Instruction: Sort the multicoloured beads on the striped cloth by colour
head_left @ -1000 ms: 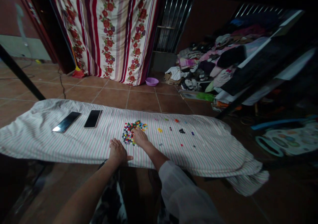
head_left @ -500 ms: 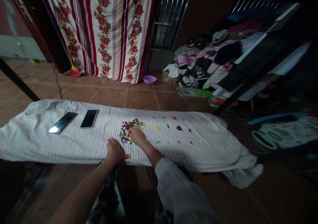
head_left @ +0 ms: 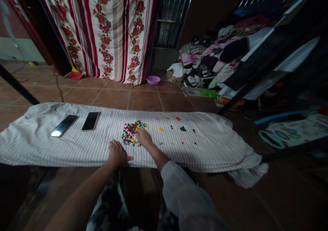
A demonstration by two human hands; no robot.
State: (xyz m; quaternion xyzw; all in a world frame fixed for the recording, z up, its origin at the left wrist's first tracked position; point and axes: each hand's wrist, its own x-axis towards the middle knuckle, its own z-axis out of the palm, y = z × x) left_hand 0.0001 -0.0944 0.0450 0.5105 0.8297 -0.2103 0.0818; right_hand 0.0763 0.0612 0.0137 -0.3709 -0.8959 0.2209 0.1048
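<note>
A pile of small many-coloured beads (head_left: pixel 130 133) lies on the striped cloth (head_left: pixel 102 152). My right hand (head_left: pixel 144 137) is at the pile's right edge, its fingers drawn together in a pinch. Whatever sits between those fingertips is too small to make out. My left hand (head_left: pixel 118 151) rests palm down near the cloth's front edge, thumb stretched out, holding nothing. Right of the pile are small sorted groups, among them yellow beads (head_left: pixel 160 129), black beads (head_left: pixel 182 128), orange beads (head_left: pixel 177 119) and a red bead (head_left: pixel 182 143).
Two phones, one dark with a bright reflection (head_left: pixel 64 125) and one black (head_left: pixel 91 121), lie on the cloth's left part. Beyond the cloth, a purple basin (head_left: pixel 153 80) stands on the tiled floor by a flowered curtain (head_left: pixel 118 36). A clothes heap (head_left: pixel 205 60) is at the back right.
My right hand has shifted slightly right and away from me over the bead pile. The left hand stays resting on the cloth. The whole view has moved a little.
</note>
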